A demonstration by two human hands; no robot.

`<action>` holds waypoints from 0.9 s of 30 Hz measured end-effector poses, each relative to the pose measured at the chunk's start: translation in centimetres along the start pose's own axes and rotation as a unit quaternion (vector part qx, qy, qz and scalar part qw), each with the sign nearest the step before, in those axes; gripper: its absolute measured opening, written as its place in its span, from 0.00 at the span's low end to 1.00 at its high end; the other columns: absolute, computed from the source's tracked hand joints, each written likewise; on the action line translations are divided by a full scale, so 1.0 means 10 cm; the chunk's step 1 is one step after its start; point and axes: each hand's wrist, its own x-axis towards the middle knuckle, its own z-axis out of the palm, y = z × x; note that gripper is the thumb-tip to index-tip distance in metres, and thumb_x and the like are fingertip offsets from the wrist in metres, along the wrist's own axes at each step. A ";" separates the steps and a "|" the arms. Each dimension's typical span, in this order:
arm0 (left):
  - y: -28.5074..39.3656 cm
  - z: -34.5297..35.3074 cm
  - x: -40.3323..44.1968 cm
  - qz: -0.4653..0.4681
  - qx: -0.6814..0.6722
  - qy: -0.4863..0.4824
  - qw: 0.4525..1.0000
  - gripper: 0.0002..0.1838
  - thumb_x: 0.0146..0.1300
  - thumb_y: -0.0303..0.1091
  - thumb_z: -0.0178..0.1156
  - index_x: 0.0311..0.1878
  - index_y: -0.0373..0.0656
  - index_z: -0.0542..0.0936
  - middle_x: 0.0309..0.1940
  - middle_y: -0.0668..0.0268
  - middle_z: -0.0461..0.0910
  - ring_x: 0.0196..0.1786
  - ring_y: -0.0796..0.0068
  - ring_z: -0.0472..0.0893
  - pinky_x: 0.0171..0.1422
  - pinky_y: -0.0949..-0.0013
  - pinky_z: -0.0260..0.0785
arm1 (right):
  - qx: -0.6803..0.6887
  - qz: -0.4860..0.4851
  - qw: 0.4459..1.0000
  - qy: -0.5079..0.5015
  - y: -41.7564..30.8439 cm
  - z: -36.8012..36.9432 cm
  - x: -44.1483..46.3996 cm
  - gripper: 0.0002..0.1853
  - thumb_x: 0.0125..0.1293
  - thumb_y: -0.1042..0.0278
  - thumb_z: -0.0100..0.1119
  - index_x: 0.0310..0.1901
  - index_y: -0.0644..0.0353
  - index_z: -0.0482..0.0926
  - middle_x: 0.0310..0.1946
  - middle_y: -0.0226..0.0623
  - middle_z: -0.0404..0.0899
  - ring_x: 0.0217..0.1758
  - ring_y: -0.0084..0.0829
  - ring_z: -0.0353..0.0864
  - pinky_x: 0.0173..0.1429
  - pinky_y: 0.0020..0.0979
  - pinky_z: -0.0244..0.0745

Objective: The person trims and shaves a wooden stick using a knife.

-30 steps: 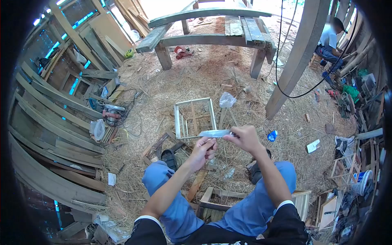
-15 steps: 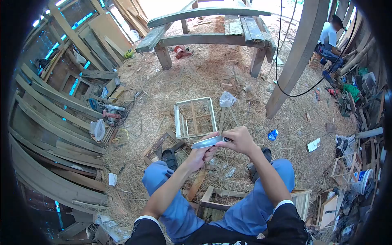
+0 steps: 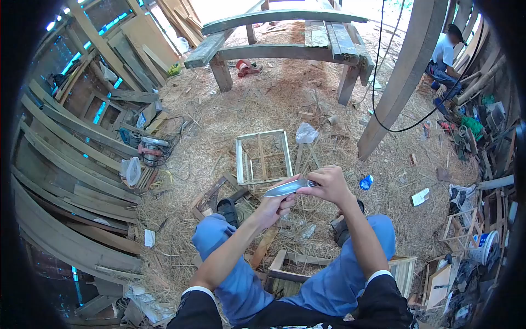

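A knife (image 3: 282, 189) with a broad, shiny metal blade is held in front of my knees, its tip pointing left. My right hand (image 3: 327, 186) is closed around the handle end, which is mostly hidden by the fingers. From below, my left hand (image 3: 272, 210) grips the blade near its middle, the fingers curled under it. Just beyond the hands, a small wooden frame (image 3: 239, 159) stands on the straw-covered ground. A clear plastic bag (image 3: 306, 133) lies to the right of that frame.
A heavy timber bench (image 3: 274, 52) stands ahead, with a slanted post (image 3: 402, 82) to its right. Corded power tools (image 3: 150, 151) lie by stacked boards at left. Another person (image 3: 442, 63) sits at far right. A white bucket (image 3: 485, 245) stands near the right edge.
The knife and both hands have shifted slightly to the right, and the right hand is a little higher. The blade is tilted a bit differently. Both hands keep their hold.
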 end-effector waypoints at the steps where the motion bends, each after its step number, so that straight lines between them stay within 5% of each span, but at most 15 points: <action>1: 0.01 0.04 -0.02 -0.003 -0.005 0.006 1.000 0.24 0.77 0.35 0.49 0.75 0.56 0.67 0.29 0.79 0.62 0.22 0.91 0.53 0.21 0.82 0.42 | -0.008 0.000 1.000 -0.003 0.01 0.00 -0.01 0.24 0.53 0.39 0.72 0.23 0.55 0.80 0.14 0.33 0.74 0.19 0.37 0.78 0.27 0.36 0.69; 22: 0.05 0.04 -0.03 -0.011 -0.086 -0.013 0.996 0.27 0.77 0.30 0.49 0.77 0.52 0.62 0.26 0.79 0.61 0.21 0.91 0.55 0.19 0.83 0.44 | -0.074 0.000 0.997 0.028 0.12 -0.11 -0.02 0.26 0.52 0.37 0.71 0.21 0.54 0.78 0.15 0.30 0.74 0.19 0.34 0.77 0.27 0.35 0.66; 25: 0.02 0.02 -0.15 -0.033 -0.069 -0.028 0.997 0.26 0.77 0.32 0.50 0.76 0.50 0.63 0.26 0.79 0.61 0.21 0.91 0.55 0.20 0.83 0.44 | -0.070 0.114 0.985 0.109 0.30 -0.13 -0.08 0.25 0.57 0.41 0.71 0.23 0.58 0.78 0.15 0.37 0.74 0.18 0.35 0.74 0.26 0.37 0.64; 27: -0.07 0.01 -0.27 -0.055 -0.047 -0.047 0.996 0.25 0.77 0.33 0.50 0.75 0.49 0.64 0.26 0.79 0.61 0.21 0.91 0.55 0.20 0.83 0.45 | -0.055 0.354 0.916 0.181 0.53 -0.36 -0.12 0.24 0.62 0.46 0.69 0.24 0.61 0.77 0.16 0.42 0.72 0.18 0.35 0.71 0.26 0.38 0.63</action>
